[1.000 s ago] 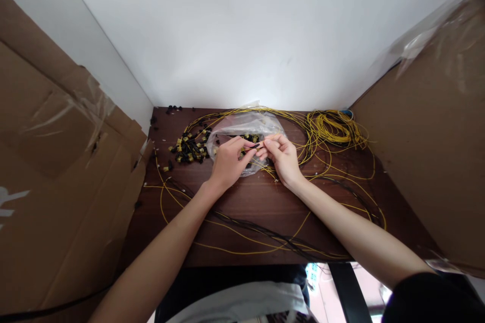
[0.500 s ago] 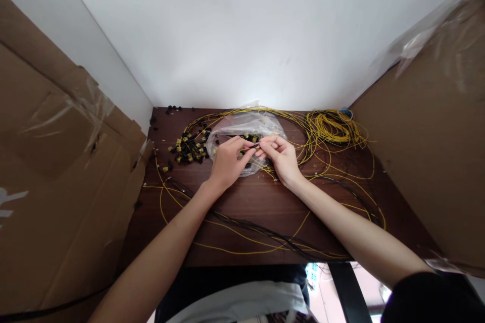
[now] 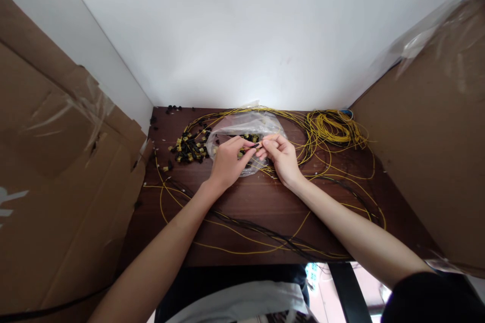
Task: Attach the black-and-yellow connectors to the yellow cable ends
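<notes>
Over the clear plastic bag [image 3: 246, 123], my left hand [image 3: 229, 160] pinches a small black piece [image 3: 255, 146] between thumb and forefinger. My right hand [image 3: 282, 159] is closed just to the right of it, thumb and forefinger together on what looks like a thin yellow wire; the fingertips partly hide it. Small black and yellow connectors [image 3: 189, 149] lie in a heap left of the bag, and more show inside the bag behind my hands.
A yellow wire coil [image 3: 329, 128] lies at the back right of the brown table [image 3: 242, 202]. Loose yellow wires and a black cable bundle [image 3: 265, 232] cross the front. Cardboard [image 3: 68, 176] stands on the left and more cardboard [image 3: 428, 126] on the right.
My right fingertips have shifted slightly right, away from the black piece, and more of it shows between my hands. My left hand has stayed in place.
</notes>
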The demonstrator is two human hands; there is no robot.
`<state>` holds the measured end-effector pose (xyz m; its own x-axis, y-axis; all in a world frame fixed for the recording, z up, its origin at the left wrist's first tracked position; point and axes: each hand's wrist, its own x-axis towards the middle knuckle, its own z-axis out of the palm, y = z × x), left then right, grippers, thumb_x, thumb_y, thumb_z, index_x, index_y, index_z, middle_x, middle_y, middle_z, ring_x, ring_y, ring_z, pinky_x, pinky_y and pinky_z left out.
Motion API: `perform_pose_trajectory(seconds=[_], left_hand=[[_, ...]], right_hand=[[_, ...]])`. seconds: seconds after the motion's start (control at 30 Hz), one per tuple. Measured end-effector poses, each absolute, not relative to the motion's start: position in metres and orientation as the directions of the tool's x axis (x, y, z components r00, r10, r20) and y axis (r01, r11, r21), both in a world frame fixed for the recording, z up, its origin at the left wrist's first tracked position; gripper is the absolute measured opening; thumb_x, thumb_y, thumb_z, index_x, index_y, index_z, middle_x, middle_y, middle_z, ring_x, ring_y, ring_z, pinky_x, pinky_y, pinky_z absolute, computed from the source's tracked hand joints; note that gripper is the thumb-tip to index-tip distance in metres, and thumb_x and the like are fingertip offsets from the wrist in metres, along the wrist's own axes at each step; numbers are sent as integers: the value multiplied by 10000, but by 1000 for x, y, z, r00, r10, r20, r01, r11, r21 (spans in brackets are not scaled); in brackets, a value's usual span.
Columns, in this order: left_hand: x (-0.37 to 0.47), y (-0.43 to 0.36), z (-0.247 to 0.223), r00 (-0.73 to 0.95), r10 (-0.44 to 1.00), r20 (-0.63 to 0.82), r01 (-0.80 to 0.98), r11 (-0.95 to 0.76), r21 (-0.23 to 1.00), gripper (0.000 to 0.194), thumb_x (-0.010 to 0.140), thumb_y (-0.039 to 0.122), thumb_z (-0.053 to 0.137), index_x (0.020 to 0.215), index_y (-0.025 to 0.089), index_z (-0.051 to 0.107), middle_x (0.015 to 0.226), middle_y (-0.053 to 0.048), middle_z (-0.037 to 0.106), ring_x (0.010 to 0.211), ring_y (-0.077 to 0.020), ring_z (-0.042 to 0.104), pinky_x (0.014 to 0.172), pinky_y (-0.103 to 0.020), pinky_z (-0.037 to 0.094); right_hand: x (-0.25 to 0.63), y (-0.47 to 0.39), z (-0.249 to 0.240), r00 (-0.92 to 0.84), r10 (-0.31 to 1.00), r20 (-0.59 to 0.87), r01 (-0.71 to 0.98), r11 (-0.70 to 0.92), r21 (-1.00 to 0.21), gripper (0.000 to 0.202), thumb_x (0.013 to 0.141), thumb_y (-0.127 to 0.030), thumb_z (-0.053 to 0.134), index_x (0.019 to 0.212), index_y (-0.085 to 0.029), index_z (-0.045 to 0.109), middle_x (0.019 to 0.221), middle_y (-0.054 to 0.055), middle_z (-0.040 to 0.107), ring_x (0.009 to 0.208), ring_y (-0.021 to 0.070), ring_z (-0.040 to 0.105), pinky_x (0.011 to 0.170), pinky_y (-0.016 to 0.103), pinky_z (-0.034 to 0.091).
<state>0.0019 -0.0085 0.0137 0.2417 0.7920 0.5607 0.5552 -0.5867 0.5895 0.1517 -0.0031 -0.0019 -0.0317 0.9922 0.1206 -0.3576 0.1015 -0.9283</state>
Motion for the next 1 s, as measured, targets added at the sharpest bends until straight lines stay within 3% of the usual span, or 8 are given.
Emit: perform_pose_trajectory(seconds=[1.0], left_hand=[[2,-9,14,251,796,551,573,-581,579,90,804,181,597,864,151,657,741,-24,624,676,-127,548,611,-241,416]], right_hand=[[152,-5,0,-31,991,126,-306,111,-946,203,684,-323,723,768,-170,620,592,-24,638,526,91,594,523,214,492]])
